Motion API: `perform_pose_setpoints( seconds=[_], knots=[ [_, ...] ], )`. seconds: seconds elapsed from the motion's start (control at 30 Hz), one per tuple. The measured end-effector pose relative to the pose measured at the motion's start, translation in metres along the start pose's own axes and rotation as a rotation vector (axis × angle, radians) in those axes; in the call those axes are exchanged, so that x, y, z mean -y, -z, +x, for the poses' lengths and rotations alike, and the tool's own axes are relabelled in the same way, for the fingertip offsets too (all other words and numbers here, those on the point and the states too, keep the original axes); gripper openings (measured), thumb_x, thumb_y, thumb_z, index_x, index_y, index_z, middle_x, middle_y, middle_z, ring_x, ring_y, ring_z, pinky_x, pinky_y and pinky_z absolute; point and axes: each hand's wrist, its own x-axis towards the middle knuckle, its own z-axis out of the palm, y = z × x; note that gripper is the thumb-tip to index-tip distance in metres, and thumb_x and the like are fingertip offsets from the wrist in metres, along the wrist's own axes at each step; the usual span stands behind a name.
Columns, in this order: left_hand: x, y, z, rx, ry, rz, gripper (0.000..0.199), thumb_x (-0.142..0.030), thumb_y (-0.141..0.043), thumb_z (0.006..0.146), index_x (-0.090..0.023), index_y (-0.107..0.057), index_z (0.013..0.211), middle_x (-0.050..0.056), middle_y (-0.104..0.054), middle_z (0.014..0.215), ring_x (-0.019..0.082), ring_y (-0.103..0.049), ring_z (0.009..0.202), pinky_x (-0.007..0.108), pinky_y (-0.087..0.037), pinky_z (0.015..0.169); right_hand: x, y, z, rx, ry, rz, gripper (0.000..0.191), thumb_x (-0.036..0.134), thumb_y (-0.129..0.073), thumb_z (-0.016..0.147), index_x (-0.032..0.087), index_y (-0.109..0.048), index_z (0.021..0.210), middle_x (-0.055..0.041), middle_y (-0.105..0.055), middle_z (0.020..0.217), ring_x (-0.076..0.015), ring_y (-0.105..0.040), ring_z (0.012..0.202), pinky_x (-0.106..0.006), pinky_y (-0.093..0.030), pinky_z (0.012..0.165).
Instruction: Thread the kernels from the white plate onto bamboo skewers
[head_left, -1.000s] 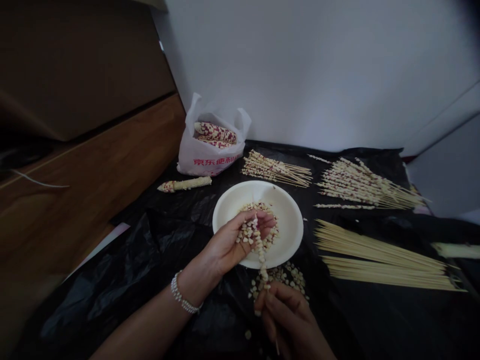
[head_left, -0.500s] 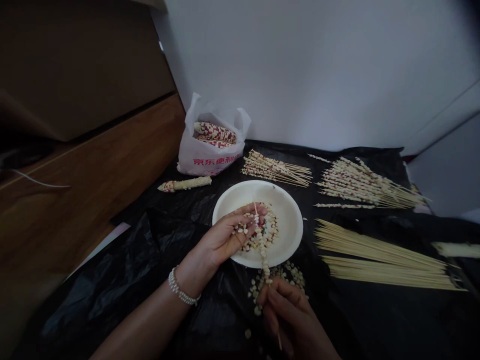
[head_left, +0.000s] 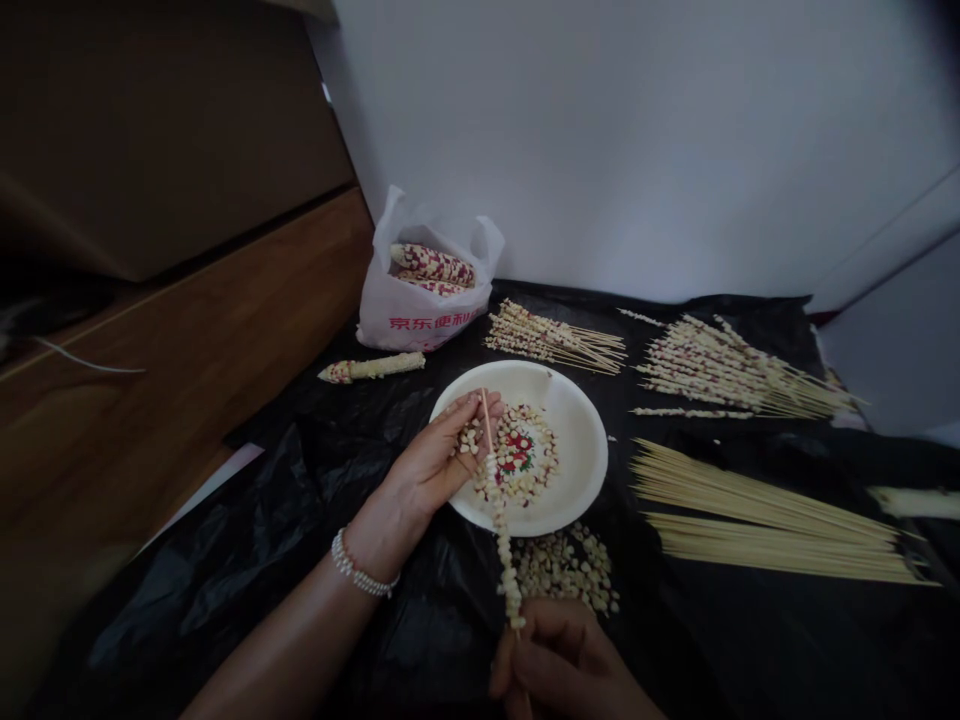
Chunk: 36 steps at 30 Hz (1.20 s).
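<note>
My right hand (head_left: 559, 660), low in the view, is closed on the lower end of a wooden skewer threaded with corn kernels (head_left: 504, 540). The skewer slants up to my left hand (head_left: 439, 455), whose palm is turned up over the left rim of a white bowl (head_left: 581, 470). Loose kernels (head_left: 469, 437) lie in that cupped palm, and its fingertips touch the skewer near its bare tip. More loose kernels (head_left: 536, 485) lie in the bowl around a red and green print.
Pale kernels (head_left: 574, 570) lie on black plastic below the bowl. Behind stand a white bag (head_left: 420, 325) of corn cobs and a partly stripped cob (head_left: 375, 368). Threaded skewers (head_left: 555, 335) form two piles, with another at right (head_left: 697, 370). Bare skewers (head_left: 765, 510) lie right.
The skewer and my right hand have moved down and slightly left. My left hand has shifted left, uncovering more of the bowl's printed bottom.
</note>
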Motion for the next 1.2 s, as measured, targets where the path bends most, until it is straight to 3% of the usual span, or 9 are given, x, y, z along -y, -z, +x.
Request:
perform_pose_setpoints(
  seconds=[0.2, 0.5, 1.2],
  knots=[
    [-0.002, -0.006, -0.002, -0.015, 0.021, -0.04, 0.033, -0.001, -0.048, 0.087, -0.009, -0.061, 0.117, 0.014, -0.07, 0.107, 0.017, -0.069, 0.094, 0.018, -0.057, 0.074, 0.005, -0.006, -0.004, -0.05, -0.036, 0.005, 0.038, 0.052, -0.07, 0.075, 0.014, -0.067, 0.074, 0.003, -0.055, 0.055, -0.0028, -0.046, 0.047, -0.017, -0.03, 0.046],
    [0.001, 0.003, 0.005, 0.057, -0.09, 0.064, 0.023, 0.002, -0.051, 0.084, -0.008, -0.066, 0.098, 0.015, -0.071, 0.105, 0.018, -0.068, 0.098, 0.026, -0.053, 0.09, 0.008, -0.007, -0.002, -0.023, -0.031, -0.024, 0.04, 0.054, -0.068, 0.076, 0.015, -0.07, 0.074, 0.0032, -0.054, 0.054, -0.0028, -0.044, 0.047, -0.016, -0.028, 0.045],
    [-0.001, 0.0, 0.002, 0.016, -0.096, 0.031, 0.017, 0.001, -0.052, 0.085, -0.008, -0.065, 0.091, 0.014, -0.072, 0.1, 0.019, -0.069, 0.095, 0.026, -0.056, 0.085, 0.008, -0.005, 0.0, -0.023, -0.021, -0.005, 0.041, 0.057, -0.065, 0.077, 0.016, -0.065, 0.073, 0.0049, -0.052, 0.05, -0.0023, -0.039, 0.041, -0.018, -0.024, 0.043]
  ],
)
